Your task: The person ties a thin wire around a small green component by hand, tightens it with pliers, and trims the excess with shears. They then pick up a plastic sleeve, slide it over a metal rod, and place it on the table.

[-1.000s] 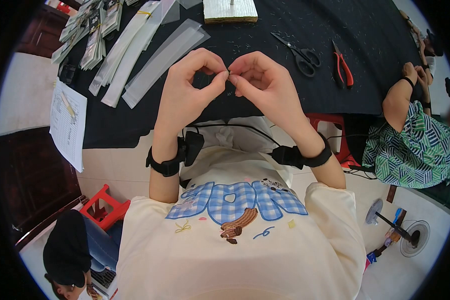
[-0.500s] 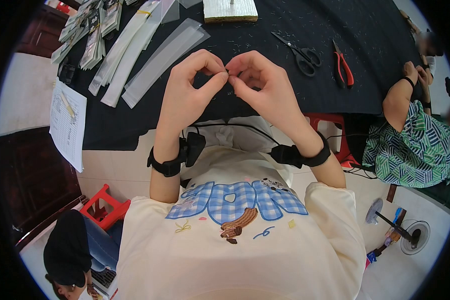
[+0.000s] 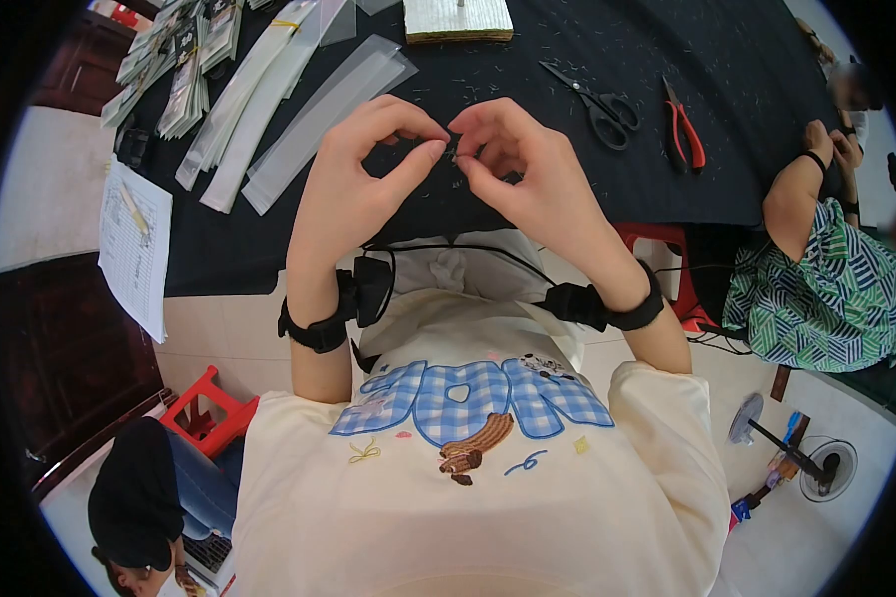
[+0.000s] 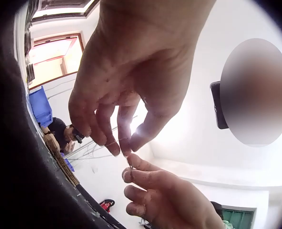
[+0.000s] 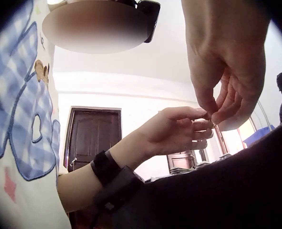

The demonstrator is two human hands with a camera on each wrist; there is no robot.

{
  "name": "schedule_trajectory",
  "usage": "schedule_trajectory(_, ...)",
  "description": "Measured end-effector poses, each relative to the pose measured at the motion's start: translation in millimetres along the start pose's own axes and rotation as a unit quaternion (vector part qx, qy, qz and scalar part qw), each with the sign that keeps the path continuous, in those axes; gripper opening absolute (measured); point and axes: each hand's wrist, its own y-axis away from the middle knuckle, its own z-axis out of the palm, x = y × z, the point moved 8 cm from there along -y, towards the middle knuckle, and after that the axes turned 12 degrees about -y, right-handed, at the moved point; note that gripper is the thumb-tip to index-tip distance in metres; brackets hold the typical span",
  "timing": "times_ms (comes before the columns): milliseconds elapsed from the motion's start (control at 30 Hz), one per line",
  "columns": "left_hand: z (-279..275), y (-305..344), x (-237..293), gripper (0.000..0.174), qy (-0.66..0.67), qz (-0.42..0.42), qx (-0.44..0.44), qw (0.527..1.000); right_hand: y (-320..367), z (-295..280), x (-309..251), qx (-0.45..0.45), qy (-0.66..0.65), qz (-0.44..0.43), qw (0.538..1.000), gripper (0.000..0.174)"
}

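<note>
Both hands meet over the near part of the black-covered table, fingertips close together. With thumb and forefinger my right hand (image 3: 533, 179) pinches a tiny, thin wire-like piece (image 4: 130, 163). My left hand (image 3: 348, 189) has its thumb and forefinger brought together at the piece's other end, the other fingers loosely bent. In the left wrist view the piece spans the small gap between the two pairs of fingertips. A fine strand also shows by the left fingers there. The right wrist view has the left hand's fingertips partly covering the piece.
Scissors (image 3: 607, 114) and red-handled pliers (image 3: 683, 134) lie to the right. A white foam block (image 3: 458, 22) stands at the back. Clear plastic sleeves (image 3: 319, 129), bundled packets (image 3: 187, 95) and a written sheet (image 3: 134, 249) are at left. Small clippings dot the black cloth (image 3: 707, 204).
The left hand has shifted slightly left, and its fingertips have drawn a little away from the right ones. The right hand has hardly moved.
</note>
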Motion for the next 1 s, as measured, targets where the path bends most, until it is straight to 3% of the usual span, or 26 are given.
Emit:
schedule_trajectory(133, 0.4, -0.1, 12.9, 0.01, -0.074, 0.062, -0.013, 0.995, 0.0, 5.1, -1.7, -0.013, 0.017, -0.011, 1.0, 0.026)
schedule_trajectory(733, 10.0, -2.1, 9.2, 0.01, -0.079, 0.06, -0.066, 0.993, 0.4, 3.9, 2.1, -0.032, 0.003, 0.002, 0.999, 0.024)
schedule_trajectory(1000, 11.5, 0.0, 4.0, 0.009, -0.057, 0.044, -0.041, 0.997, -0.1, -1.3, 9.4, -0.015, -0.039, 0.019, 0.999, 0.024)
